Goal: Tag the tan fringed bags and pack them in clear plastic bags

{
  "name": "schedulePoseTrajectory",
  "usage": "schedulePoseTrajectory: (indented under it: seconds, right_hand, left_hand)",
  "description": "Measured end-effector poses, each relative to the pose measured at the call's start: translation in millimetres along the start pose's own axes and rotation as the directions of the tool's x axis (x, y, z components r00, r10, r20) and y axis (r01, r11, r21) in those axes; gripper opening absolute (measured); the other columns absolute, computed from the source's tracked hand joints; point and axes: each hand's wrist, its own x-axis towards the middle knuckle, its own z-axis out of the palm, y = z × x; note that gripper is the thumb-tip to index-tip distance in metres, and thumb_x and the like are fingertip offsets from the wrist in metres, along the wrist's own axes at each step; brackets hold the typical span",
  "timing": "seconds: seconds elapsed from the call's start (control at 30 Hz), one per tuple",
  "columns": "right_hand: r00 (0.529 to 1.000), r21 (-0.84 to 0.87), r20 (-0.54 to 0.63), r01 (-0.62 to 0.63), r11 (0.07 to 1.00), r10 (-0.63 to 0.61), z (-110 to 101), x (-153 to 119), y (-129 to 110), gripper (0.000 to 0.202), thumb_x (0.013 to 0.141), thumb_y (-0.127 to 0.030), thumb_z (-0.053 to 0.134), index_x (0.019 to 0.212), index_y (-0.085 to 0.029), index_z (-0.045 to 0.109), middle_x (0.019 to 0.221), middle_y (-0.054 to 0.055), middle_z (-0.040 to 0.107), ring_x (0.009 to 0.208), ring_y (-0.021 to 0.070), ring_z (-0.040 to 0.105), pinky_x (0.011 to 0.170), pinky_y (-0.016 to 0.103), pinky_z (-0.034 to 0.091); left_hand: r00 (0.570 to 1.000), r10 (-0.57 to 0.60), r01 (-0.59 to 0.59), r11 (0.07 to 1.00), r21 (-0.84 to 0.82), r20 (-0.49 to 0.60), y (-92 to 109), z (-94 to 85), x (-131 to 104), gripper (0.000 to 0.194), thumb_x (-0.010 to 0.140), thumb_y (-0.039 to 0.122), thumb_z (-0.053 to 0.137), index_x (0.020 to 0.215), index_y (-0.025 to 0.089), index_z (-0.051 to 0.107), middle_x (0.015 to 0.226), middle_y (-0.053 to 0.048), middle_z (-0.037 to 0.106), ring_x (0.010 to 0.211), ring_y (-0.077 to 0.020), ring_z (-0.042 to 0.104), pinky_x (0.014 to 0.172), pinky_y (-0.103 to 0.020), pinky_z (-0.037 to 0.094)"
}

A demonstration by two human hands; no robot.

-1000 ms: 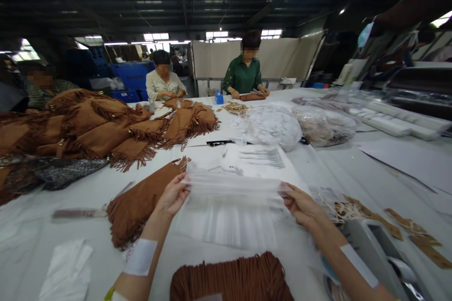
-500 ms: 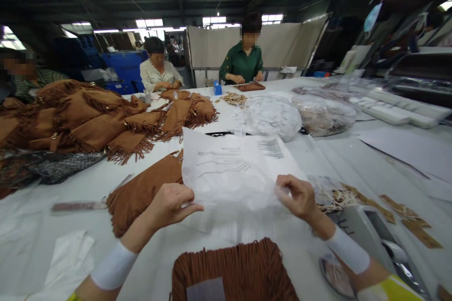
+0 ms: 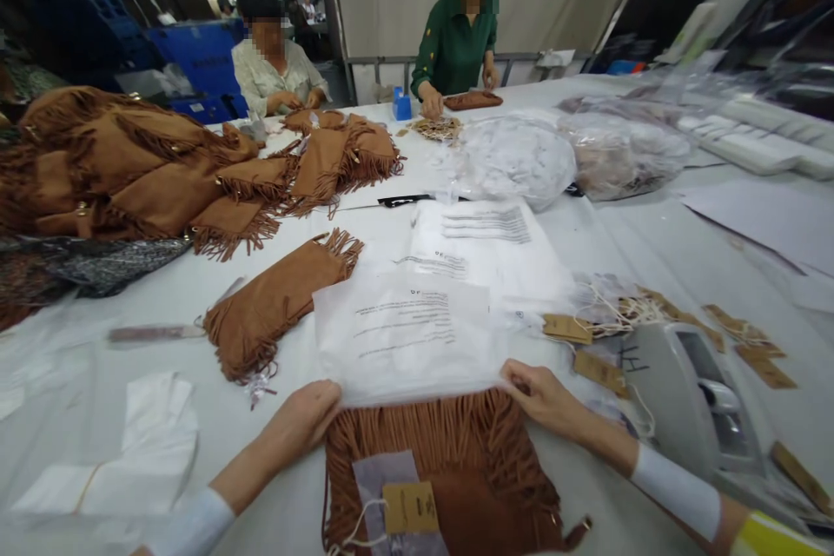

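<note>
A translucent white plastic bag [image 3: 404,321] with printed text is stretched between my hands. My left hand [image 3: 313,408] pinches its near left corner and my right hand [image 3: 531,387] grips the near right corner. The bag's near edge lies over the top fringe of a brown fringed bag [image 3: 482,486] in front of me. On that fringed bag rests a tan card tag [image 3: 410,507] with white string, over a small clear packet. Beyond my hands lies a stack of similar printed plastic bags [image 3: 521,252].
A second brown fringed bag [image 3: 280,304] lies left of centre, with a heap of more [image 3: 130,174] behind it. To the right sit a grey tape dispenser [image 3: 678,400] and strung tags [image 3: 599,372]. Two co-workers [image 3: 466,35] work across the table [image 3: 625,252].
My hands have brought the plastic bag down and nearer, onto the fringed bag's top edge. The view has tilted downward, showing the tag. The co-worker in green now reaches toward the pile of tags.
</note>
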Motion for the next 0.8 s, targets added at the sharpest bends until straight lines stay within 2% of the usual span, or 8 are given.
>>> schedulePoseTrajectory:
  seconds: [0.1,0.17,0.27,0.33,0.43,0.53,0.6,0.8]
  right_hand:
    - [0.99,0.245,0.061,-0.139,0.959,0.128,4.6,-3.1,-7.6,0.038,0.085,-0.055,0.05,0.068,-0.021,0.046,0.056,-0.006,0.042,0.051,0.0093,0.035,0.047,0.022,0.027]
    - [0.971,0.373,0.139,-0.233,0.898,0.195,4.3,-1.4,-10.3,0.041,0.082,-0.058,0.053,0.068,-0.021,0.045,0.053,-0.007,0.04,0.047,0.0082,0.034,0.045,0.021,0.024]
    - [0.956,0.492,0.227,-0.279,0.825,0.187,-3.1,4.5,-11.9,0.043,0.08,-0.059,0.056,0.066,-0.02,0.044,0.051,-0.007,0.042,0.045,0.0079,0.035,0.045,0.022,0.026]
    - [0.953,0.534,0.279,-0.258,0.805,0.12,-10.5,6.8,-13.2,0.043,0.078,-0.058,0.06,0.066,-0.02,0.044,0.055,-0.005,0.045,0.05,0.0087,0.039,0.048,0.022,0.029]
    - [0.926,0.5,0.37,-0.266,0.824,0.075,-17.6,2.6,-15.6,0.041,0.072,-0.051,0.069,0.071,-0.02,0.042,0.065,-0.005,0.046,0.059,0.0092,0.041,0.053,0.021,0.031]
    - [0.936,0.368,0.329,-0.246,0.897,0.122,-15.7,-9.7,-15.2,0.04,0.075,-0.049,0.067,0.07,-0.021,0.038,0.064,-0.006,0.041,0.058,0.009,0.036,0.052,0.021,0.028]
    - [0.964,0.238,0.233,-0.18,0.954,0.124,-11.7,-19.9,-12.3,0.038,0.079,-0.049,0.061,0.068,-0.021,0.038,0.062,-0.006,0.039,0.057,0.0095,0.035,0.052,0.022,0.028]
    - [0.993,-0.057,0.099,0.068,0.996,-0.062,-0.3,-54.0,-3.0,0.039,0.083,-0.051,0.056,0.064,-0.021,0.041,0.058,-0.004,0.044,0.055,0.0109,0.04,0.052,0.024,0.03]
  left_hand:
    - [0.975,-0.214,0.221,0.876,-0.428,0.065,3.9,-0.6,-6.8,0.031,0.091,0.044,0.045,0.072,0.022,0.039,0.062,0.006,0.042,0.059,-0.0115,0.041,0.057,-0.024,0.031]
    - [0.941,-0.267,0.334,0.636,-0.696,0.208,5.8,-3.6,-8.7,0.036,0.088,0.051,0.049,0.071,0.021,0.039,0.058,0.008,0.038,0.054,-0.0096,0.037,0.053,-0.022,0.028]
    - [0.906,-0.16,0.422,0.259,-0.869,0.392,8.4,-11.4,-10.6,0.041,0.081,0.057,0.058,0.075,0.021,0.041,0.063,0.007,0.044,0.055,-0.0082,0.039,0.054,-0.02,0.03]
    - [0.898,-0.093,0.441,0.192,-0.877,0.431,10.2,-14.7,-12.3,0.044,0.072,0.054,0.07,0.075,0.021,0.041,0.066,0.006,0.047,0.058,-0.008,0.04,0.055,-0.02,0.03]
    - [0.919,-0.142,0.393,0.357,-0.847,0.366,12.6,-8.9,-17.1,0.046,0.069,0.046,0.075,0.069,0.021,0.035,0.062,0.007,0.043,0.058,-0.0081,0.037,0.055,-0.02,0.028]
    - [0.957,-0.284,0.255,0.715,-0.65,0.063,15.0,8.9,-27.4,0.044,0.08,0.038,0.063,0.06,0.021,0.028,0.056,0.008,0.034,0.055,-0.0079,0.032,0.054,-0.021,0.024]
    - [0.955,-0.252,0.164,0.885,-0.435,-0.154,17.9,20.8,-37.8,0.042,0.085,0.031,0.056,0.057,0.02,0.028,0.054,0.008,0.031,0.052,-0.0074,0.031,0.052,-0.021,0.023]
    - [0.95,0.028,-0.071,0.989,-0.128,-0.31,36.0,24.2,-70.0,0.032,0.086,0.018,0.055,0.063,0.021,0.033,0.055,0.007,0.04,0.05,-0.0069,0.038,0.05,-0.02,0.028]
